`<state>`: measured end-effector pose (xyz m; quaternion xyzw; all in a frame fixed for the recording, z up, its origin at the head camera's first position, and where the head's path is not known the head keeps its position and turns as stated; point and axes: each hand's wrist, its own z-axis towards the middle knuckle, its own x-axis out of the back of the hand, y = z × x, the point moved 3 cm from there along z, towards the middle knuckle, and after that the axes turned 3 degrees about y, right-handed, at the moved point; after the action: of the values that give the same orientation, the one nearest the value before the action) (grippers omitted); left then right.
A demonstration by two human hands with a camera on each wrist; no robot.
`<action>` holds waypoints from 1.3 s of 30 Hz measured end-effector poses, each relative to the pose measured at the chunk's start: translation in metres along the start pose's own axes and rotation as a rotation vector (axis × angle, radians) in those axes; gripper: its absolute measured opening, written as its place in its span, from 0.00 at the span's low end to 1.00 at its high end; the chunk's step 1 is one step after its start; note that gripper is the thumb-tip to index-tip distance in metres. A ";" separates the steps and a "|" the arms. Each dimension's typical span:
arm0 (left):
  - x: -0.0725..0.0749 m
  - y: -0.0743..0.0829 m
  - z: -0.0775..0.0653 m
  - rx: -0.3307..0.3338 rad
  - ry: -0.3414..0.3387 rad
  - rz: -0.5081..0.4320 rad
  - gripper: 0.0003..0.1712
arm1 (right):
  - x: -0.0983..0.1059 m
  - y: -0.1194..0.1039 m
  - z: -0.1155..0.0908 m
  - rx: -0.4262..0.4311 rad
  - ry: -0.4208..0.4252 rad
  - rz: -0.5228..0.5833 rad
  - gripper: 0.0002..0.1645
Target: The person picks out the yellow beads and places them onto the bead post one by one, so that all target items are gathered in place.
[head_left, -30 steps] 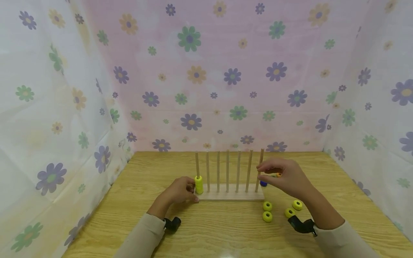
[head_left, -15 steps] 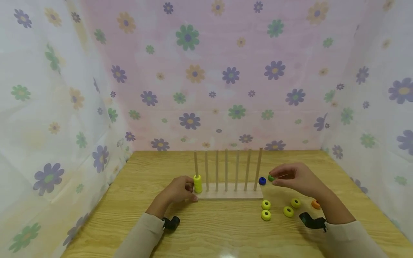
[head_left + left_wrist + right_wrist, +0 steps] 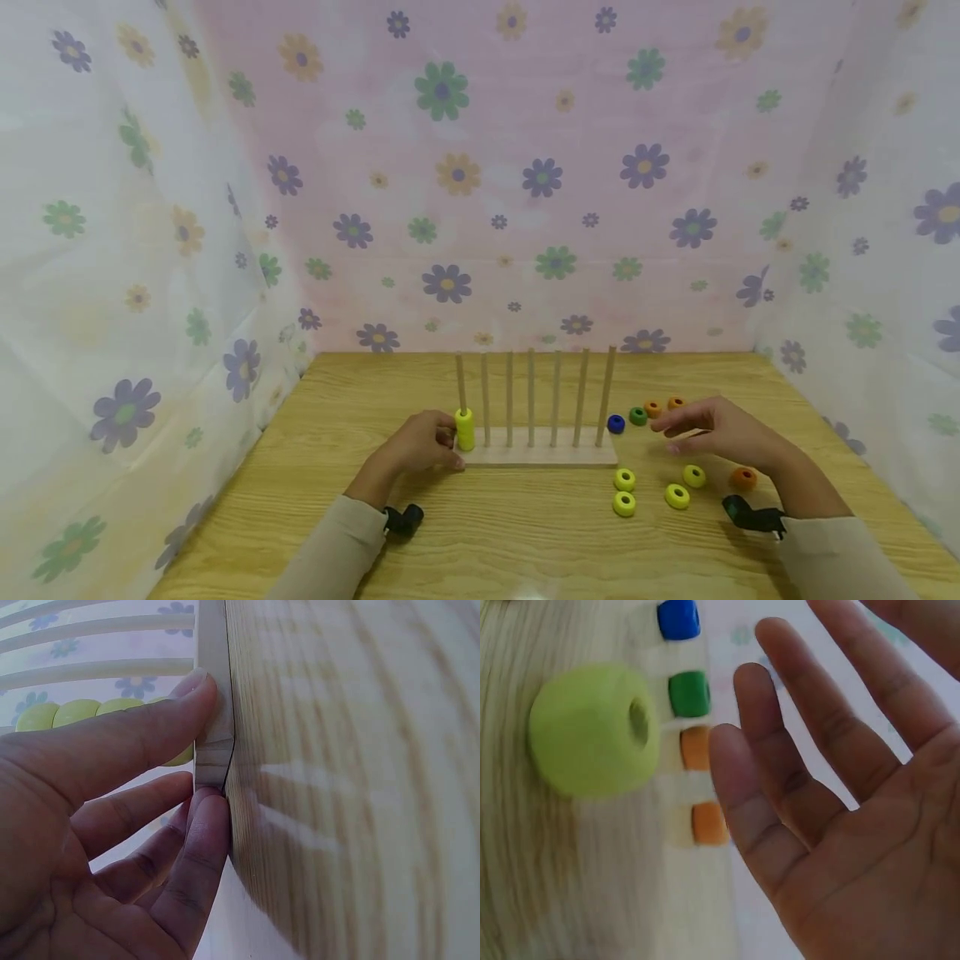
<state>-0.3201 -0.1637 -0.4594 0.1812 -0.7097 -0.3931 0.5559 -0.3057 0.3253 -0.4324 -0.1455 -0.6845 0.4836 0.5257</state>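
A wooden peg rack (image 3: 536,455) with several upright pegs stands on the table. Yellow beads (image 3: 465,432) are stacked on its leftmost peg. At that end, my left hand (image 3: 420,443) holds the base; the left wrist view shows the thumb (image 3: 196,684) on its upper face and fingertips at its end. My right hand (image 3: 731,435) hovers over the table right of the rack, fingers apart and nothing in them. Near its fingertips lie a green bead (image 3: 638,416) and two orange beads (image 3: 652,409). A yellow bead (image 3: 592,731) looms large in the right wrist view.
Beside the rack's right end sits a blue bead (image 3: 616,423). Several loose yellow beads (image 3: 677,497) lie in front of it, with another orange bead (image 3: 744,478) close to the right wrist. Flowered cloth (image 3: 510,167) surrounds the wooden table (image 3: 525,533) at back and sides.
My right hand has moved from the rightmost peg out to the right, past the green bead, uncovering the blue, green and orange beads. The left hand stays at the rack's end.
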 end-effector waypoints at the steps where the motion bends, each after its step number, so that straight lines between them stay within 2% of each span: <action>1: -0.001 0.000 0.000 0.001 -0.001 -0.002 0.26 | 0.001 0.002 -0.002 -0.009 -0.013 0.007 0.25; 7: -0.002 0.001 0.000 0.004 0.006 0.003 0.26 | 0.004 0.014 -0.009 -0.023 -0.082 0.064 0.27; 18: -0.001 0.001 -0.001 0.015 0.015 0.028 0.31 | 0.012 0.033 -0.020 -0.067 -0.155 0.138 0.31; 26: -0.002 0.000 0.001 0.010 0.012 0.017 0.30 | 0.012 0.041 -0.022 -0.084 -0.206 0.176 0.30; 34: -0.002 0.000 0.000 0.008 0.010 0.022 0.26 | 0.009 0.040 -0.022 -0.027 -0.260 0.200 0.30; 39: -0.002 0.000 0.001 0.010 0.007 0.015 0.27 | 0.008 0.038 -0.021 -0.011 -0.262 0.187 0.30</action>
<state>-0.3206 -0.1622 -0.4612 0.1798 -0.7109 -0.3848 0.5605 -0.3025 0.3605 -0.4597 -0.1471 -0.7335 0.5413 0.3838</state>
